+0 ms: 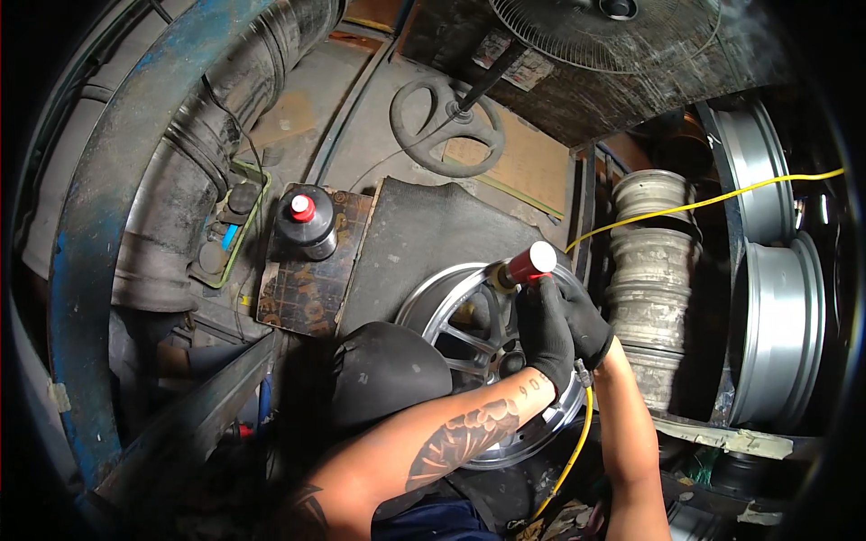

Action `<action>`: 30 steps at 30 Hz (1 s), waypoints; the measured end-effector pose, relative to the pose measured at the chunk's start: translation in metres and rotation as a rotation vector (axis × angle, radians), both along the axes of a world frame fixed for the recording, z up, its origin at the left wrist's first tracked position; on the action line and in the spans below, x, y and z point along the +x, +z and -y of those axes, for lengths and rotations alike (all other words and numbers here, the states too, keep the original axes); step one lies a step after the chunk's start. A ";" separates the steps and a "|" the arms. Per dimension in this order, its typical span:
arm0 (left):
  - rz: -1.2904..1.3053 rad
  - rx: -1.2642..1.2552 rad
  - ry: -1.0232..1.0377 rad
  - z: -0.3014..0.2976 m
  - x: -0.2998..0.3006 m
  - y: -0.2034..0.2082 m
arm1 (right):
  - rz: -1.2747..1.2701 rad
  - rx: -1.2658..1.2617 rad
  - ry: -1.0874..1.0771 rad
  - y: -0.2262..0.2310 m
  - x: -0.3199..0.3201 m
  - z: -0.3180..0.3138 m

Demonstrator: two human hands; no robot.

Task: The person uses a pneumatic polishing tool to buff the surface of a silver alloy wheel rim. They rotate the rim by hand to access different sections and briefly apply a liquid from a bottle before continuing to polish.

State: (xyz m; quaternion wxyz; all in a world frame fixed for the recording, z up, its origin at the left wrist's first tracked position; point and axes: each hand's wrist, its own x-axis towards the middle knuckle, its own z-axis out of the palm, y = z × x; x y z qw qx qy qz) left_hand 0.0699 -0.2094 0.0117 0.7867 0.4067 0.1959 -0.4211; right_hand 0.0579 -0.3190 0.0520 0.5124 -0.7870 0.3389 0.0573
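Note:
My two dark-gloved hands are close together over a silver alloy wheel [469, 344]. My left hand [544, 332] and my right hand [586, 316] are closed around a hand-held air tool [521, 267] with a dark red cylindrical body and a pale round end. Most of its grip is hidden by the gloves. A metal hose fitting [582, 370] shows below my right hand, joined to a yellow air hose [577, 442]. The tool's other end lies over the wheel's far rim; whether it touches cannot be made out. My knee [390, 371] is beside the wheel's left edge.
A black bottle with a red cap [311, 225] stands on a worn board [302, 293] at left. A pedestal fan [609, 27] stands ahead on a round base [448, 126]. Stacked wheels [649, 298] and silver rims [780, 329] fill the right. A thick duct [162, 216] runs along the left.

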 end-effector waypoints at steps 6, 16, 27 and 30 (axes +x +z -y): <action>-0.061 -0.034 0.016 0.014 0.004 0.003 | -0.031 0.038 -0.035 -0.007 -0.007 0.001; -0.216 -0.129 0.038 0.029 0.007 0.001 | -0.168 0.104 -0.043 0.004 0.001 -0.004; -0.302 -0.187 0.088 0.028 0.012 0.000 | -0.230 0.013 0.007 -0.004 -0.001 -0.002; -0.327 -0.215 0.088 0.032 0.011 0.002 | -0.163 0.010 0.033 -0.008 -0.009 0.003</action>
